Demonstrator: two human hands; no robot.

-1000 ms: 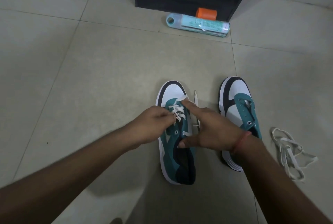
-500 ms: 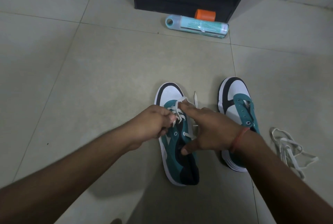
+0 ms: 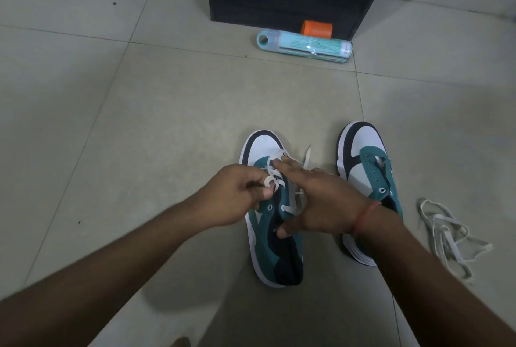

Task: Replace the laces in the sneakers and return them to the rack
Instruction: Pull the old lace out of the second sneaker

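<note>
Over the last second we have drawn the white lace [image 3: 275,176] tighter: our left hand [image 3: 237,196] pinches it, our open right hand [image 3: 321,201] pressing the left sneaker [image 3: 275,235] on the floor [image 3: 167,112], its lacing half done.

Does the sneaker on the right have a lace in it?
No, the right sneaker shows bare eyelets, and a loose lace lies on the floor beside it.

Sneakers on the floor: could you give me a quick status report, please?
Left hand pinches lace on left sneaker. Right hand rests on it, forefinger out. Right sneaker unlaced; loose lace beside it. Nothing blocking.
</note>
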